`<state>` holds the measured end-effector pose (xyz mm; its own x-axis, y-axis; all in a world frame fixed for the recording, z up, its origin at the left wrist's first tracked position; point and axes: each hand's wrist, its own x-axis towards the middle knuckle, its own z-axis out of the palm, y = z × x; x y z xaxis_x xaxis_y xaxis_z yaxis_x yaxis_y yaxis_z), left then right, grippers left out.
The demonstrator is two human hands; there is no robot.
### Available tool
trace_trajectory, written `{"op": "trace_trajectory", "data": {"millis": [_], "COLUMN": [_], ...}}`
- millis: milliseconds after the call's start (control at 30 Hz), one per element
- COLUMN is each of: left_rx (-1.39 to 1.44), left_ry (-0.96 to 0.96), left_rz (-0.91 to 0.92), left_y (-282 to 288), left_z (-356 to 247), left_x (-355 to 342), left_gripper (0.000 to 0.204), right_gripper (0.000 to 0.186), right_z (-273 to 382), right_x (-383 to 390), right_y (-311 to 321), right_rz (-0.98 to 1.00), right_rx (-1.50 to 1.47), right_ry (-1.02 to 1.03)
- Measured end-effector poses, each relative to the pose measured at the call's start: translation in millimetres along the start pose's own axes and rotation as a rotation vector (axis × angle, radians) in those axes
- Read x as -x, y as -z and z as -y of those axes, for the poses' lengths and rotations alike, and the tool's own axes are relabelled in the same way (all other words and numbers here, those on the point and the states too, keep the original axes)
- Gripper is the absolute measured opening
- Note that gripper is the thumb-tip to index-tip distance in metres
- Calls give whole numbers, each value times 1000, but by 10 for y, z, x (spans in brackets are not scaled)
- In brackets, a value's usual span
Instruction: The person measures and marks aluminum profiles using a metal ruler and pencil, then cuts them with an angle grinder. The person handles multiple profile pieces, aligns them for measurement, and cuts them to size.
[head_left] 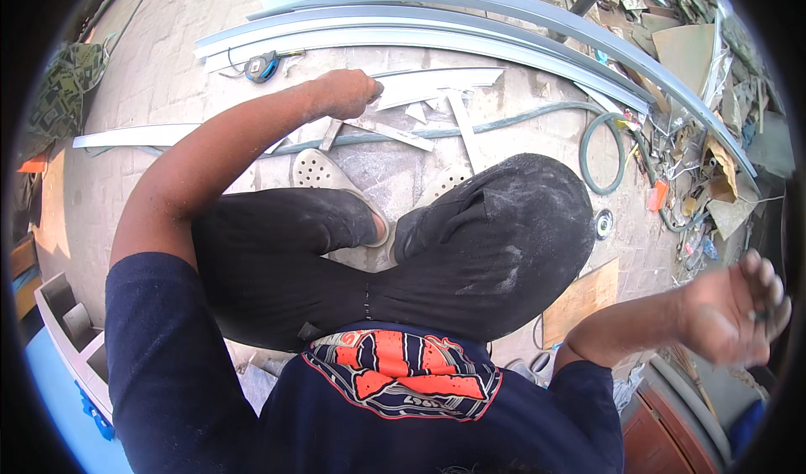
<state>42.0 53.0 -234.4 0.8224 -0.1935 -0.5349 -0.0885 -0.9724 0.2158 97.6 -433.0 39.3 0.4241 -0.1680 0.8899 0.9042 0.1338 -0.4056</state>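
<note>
My left hand [346,94] reaches forward, its fingers closed at the near end of a white strip [445,79] lying on the ground. The exact grip is partly hidden by the back of the hand. Off to the far right, my right hand [732,316] is raised with its fingers curled inward. Something small and dark shows between those fingers, too blurred to name. Short white offcuts [388,134] lie around the left hand, in front of my shoes [323,172]. A blue and black tape measure [262,67] sits to the left of that hand.
Long silvery metal profiles [403,20] lie across the far side. A grey hose [512,121] runs behind the offcuts and coils at right. A small round disc [604,223] lies by my right knee. Scrap and debris [714,138] are piled along the right edge.
</note>
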Motion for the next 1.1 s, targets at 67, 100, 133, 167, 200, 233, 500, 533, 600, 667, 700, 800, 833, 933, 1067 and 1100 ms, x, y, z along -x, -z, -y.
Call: {"op": "trace_trajectory", "data": {"millis": [67, 100, 133, 167, 200, 233, 500, 533, 600, 667, 700, 800, 833, 933, 1067, 1100], "left_rx": [-111, -101, -88, -79, -99, -102, 272, 363, 514, 633, 606, 627, 668, 894, 882, 869], "left_ry": [92, 124, 155, 190, 183, 201, 303, 292, 256, 197, 159, 12, 40, 129, 211, 258], "left_rz": [-61, -81, -96, -123, -142, -169, -339, -318, -294, -302, -261, -175, -246, -421, -338, -258], "left_y": [-159, -257, -344, -394, -495, -602, -1024, -1029, -1065, -1139, -1158, -1177, -1139, -854, -320, -216], "left_z": [-109, -179, -241, -274, -328, -387, -198, -88, 137, 281, 328, 313, 317, 314, 538, 593], "left_x": [-501, -707, -901, -1087, -1197, -1280, -1547, -1547, -1482, -1347, -1274, -1002, -901, -945, -797, -694], "left_gripper": [40, 42, 45, 48, 51, 51, 33, 31, 28, 33, 34, 34, 32, 23, 27, 28], "right_gripper": [43, 49, 57, 64, 63, 61, 44, 44, 45, 41, 39, 34, 34, 34, 39, 38], "right_z": [-929, -1180, -1424, -1455, -1570, -1539, -1526, -1557, -1585, -1564, -1555, -1481, -1442, -1303, -1282, -1265], "right_x": [1300, 2002, 2647, 3235, 3619, 3912, 4159, 4180, 4247, 4308, 4318, 4277, 4221, 4131, 4059, 4036], "right_y": [5, 21, 26, 66, 127, 202, 230, 227, 252, 271, 267, 214, 223, 262, 200, 149], "right_rz": [149, 383, 694, 854, 928, 1004, 1112, 1101, 1080, 973, 928, 789, 803, 799, 642, 632], "right_rx": [450, 610, 762, 791, 567, 667, 896, 894, 890, 802, 790, 719, 717, 737, 722, 726], "right_ry": [-883, -1090, -1247, -1156, -1391, -1375, -1312, -1295, -1260, -1335, -1404, -1361, -1425, -1532, -1382, -1376]}}
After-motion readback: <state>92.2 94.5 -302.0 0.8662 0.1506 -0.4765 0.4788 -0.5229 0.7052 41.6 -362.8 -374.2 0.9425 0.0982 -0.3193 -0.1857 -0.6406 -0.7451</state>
